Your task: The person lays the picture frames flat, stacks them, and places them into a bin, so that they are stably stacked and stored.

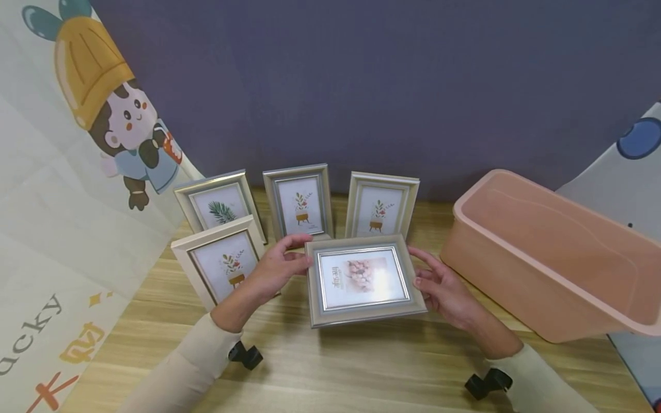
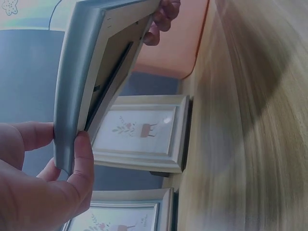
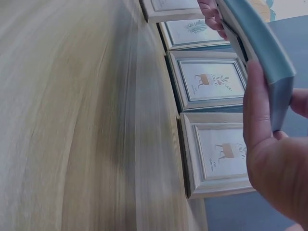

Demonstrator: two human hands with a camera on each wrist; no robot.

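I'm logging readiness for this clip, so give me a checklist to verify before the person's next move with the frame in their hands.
1. Left hand pinching the held frame: ok.
2. Right hand gripping the opposite edge: ok.
3. Held frame lifted off the tabletop: ok, by the wrist views.
4. Lettering in the held frame upright: not ok, it runs sideways.
5. Four other frames standing: ok.
6. Pink bin empty: cannot tell, its near wall hides part of the inside.

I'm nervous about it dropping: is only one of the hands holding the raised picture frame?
No, the left hand and right hand grip opposite ends of the picture frame.
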